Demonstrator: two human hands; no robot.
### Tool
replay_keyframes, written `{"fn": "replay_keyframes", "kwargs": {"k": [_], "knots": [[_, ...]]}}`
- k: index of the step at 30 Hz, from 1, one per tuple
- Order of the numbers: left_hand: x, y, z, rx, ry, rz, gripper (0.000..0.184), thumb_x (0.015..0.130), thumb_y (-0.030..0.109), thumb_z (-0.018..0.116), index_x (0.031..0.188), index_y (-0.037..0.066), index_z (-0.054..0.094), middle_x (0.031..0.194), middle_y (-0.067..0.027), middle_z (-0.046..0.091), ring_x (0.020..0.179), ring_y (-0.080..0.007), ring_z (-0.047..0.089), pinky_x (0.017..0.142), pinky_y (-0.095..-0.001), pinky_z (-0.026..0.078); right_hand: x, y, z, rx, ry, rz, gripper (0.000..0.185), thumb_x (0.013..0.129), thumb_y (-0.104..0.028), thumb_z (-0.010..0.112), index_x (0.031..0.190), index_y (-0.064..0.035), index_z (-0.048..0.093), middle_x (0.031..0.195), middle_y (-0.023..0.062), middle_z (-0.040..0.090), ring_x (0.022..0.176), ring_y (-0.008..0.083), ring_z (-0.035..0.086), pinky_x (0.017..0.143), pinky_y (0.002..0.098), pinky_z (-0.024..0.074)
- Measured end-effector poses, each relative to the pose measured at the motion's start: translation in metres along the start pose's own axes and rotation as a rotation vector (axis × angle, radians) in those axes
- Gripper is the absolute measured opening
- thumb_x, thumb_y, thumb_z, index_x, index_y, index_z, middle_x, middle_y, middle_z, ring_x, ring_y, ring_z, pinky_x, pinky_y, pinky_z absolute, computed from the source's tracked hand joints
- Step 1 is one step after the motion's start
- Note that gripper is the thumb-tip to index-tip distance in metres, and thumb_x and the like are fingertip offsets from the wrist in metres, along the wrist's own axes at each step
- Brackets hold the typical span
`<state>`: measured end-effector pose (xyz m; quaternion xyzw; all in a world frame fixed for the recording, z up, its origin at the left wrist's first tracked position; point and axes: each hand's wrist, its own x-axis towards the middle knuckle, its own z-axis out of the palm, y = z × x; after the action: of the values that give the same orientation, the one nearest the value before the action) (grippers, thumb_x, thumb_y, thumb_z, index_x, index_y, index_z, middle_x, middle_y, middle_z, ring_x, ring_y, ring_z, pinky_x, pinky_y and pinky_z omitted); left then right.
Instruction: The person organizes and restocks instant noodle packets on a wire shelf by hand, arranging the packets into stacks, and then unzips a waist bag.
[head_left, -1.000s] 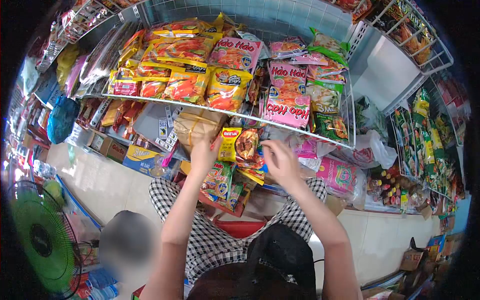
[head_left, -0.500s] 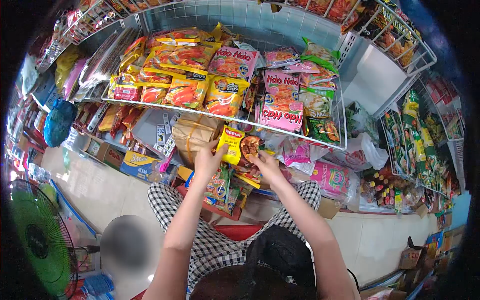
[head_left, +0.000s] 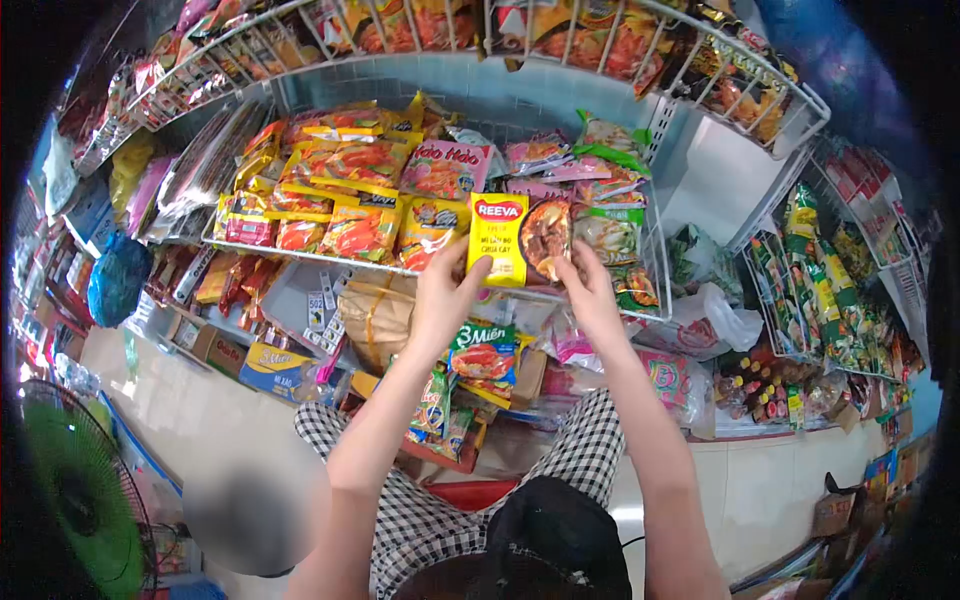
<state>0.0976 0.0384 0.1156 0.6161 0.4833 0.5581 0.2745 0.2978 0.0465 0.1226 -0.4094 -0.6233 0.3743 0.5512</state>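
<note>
A yellow Reeva noodle packet (head_left: 498,240) is held up in front of the wire shelf, its printed front facing me. My left hand (head_left: 447,295) pinches its lower left edge, and my right hand (head_left: 590,290) grips its right edge. Behind the packet, pink Hao Hao packets (head_left: 445,168) and yellow noodle packets (head_left: 360,232) lie on the shelf. Below my hands, a 3 Mien packet (head_left: 482,352) rests on other packets between my knees. Part of the brown paper-wrapped bundle (head_left: 376,315) shows left of my left hand.
Overhead is a wire basket (head_left: 570,35) of noodle packets. A green fan (head_left: 80,490) stands at the lower left, near a blue bag (head_left: 120,278) higher up. Bottles (head_left: 765,385) and a white plastic bag (head_left: 712,322) are on the right.
Both hands have lifted the Reeva packet from below the shelf edge to in front of the shelf. The 3 Mien packet beneath is now exposed. The view has shifted, showing more of the upper basket.
</note>
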Motion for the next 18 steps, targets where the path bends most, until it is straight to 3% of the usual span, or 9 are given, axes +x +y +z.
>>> {"fn": "replay_keyframes", "kwargs": {"k": [3,4,5,7,8,12,15,16,18], "knots": [[0.028,-0.019,0.032,0.066,0.009,0.092,0.035,0.083,0.017,0.064,0.113,0.000,0.058,0.082,-0.0101,0.062,0.067,-0.0128,0.058,0.058,-0.0276,0.045,0.018,0.005,-0.019,-0.301,0.057,-0.047,0.029,0.091,-0.017,0.054,0.113,0.0016,0.052,0.090,0.0058,0.063,0.078,0.0083,0.055,0.067,0.0257,0.0442],[0.033,-0.022,0.039,0.105,0.027,0.144,0.034,0.083,0.015,0.064,0.113,0.000,0.058,0.081,-0.0072,0.063,0.067,-0.0095,0.057,0.059,-0.0249,0.045,0.019,0.007,-0.020,-0.384,0.111,-0.064,0.025,0.090,-0.019,0.054,0.104,0.0020,0.054,0.077,0.0096,0.061,0.067,0.0132,0.055,0.061,0.0294,0.0424],[0.034,-0.026,0.045,0.103,0.024,0.148,0.034,0.083,0.015,0.064,0.113,0.000,0.058,0.081,-0.0072,0.063,0.067,-0.0095,0.057,0.059,-0.0249,0.045,0.019,0.012,-0.024,-0.385,0.116,-0.065,0.025,0.090,-0.019,0.054,0.104,0.0020,0.054,0.077,0.0096,0.061,0.067,0.0132,0.055,0.061,0.0294,0.0424],[0.027,-0.015,0.047,0.284,0.038,0.163,0.033,0.084,0.017,0.062,0.113,0.001,0.059,0.080,-0.0107,0.061,0.068,-0.0159,0.059,0.060,-0.0297,0.046,0.016,0.030,-0.030,-0.658,0.155,-0.136,0.027,0.089,-0.021,0.055,0.103,0.0015,0.055,0.076,0.0155,0.060,0.069,0.0239,0.058,0.063,0.0343,0.0438],[0.022,-0.011,0.048,0.303,-0.021,0.068,0.029,0.084,0.019,0.061,0.108,0.002,0.061,0.082,-0.0146,0.058,0.072,-0.0257,0.060,0.063,-0.0348,0.047,0.014,0.042,-0.029,-0.638,0.214,-0.253,0.027,0.089,-0.024,0.055,0.099,0.0016,0.056,0.078,0.0201,0.059,0.073,0.0346,0.058,0.066,0.0385,0.0442],[0.013,-0.023,0.056,0.465,0.096,0.282,0.027,0.084,0.019,0.060,0.100,-0.003,0.061,0.087,-0.0180,0.058,0.079,-0.0358,0.057,0.069,-0.0408,0.046,0.008,0.038,-0.019,-0.729,0.255,-0.181,0.033,0.089,-0.028,0.054,0.104,0.0003,0.057,0.090,0.0205,0.060,0.083,0.0381,0.057,0.072,0.0424,0.0451],[0.013,-0.024,0.054,0.462,0.084,0.275,0.028,0.085,0.018,0.060,0.103,-0.004,0.060,0.093,-0.0188,0.058,0.084,-0.0352,0.058,0.073,-0.0396,0.047,0.008,0.038,-0.022,-0.656,0.229,-0.062,0.032,0.089,-0.027,0.053,0.105,0.0012,0.057,0.091,0.0207,0.061,0.085,0.0373,0.058,0.073,0.0422,0.0449],[0.013,-0.026,0.051,0.394,0.104,0.293,0.031,0.085,0.017,0.059,0.108,-0.004,0.058,0.102,-0.0196,0.056,0.093,-0.0342,0.057,0.080,-0.0372,0.046,0.010,0.037,-0.019,-0.574,0.263,-0.196,0.033,0.093,-0.026,0.050,0.112,0.0004,0.054,0.093,0.0211,0.059,0.085,0.0329,0.058,0.074,0.0372,0.0441],[-0.003,-0.023,0.037,0.357,0.118,0.318,0.037,0.084,0.015,0.061,0.117,-0.001,0.053,0.120,-0.0206,0.047,0.109,-0.0354,0.049,0.092,-0.0392,0.040,0.001,0.028,-0.019,-0.831,0.354,-0.393,0.037,0.090,-0.019,0.053,0.120,0.0008,0.047,0.107,0.0196,0.053,0.099,0.0344,0.051,0.088,0.0412,0.0378]]}}
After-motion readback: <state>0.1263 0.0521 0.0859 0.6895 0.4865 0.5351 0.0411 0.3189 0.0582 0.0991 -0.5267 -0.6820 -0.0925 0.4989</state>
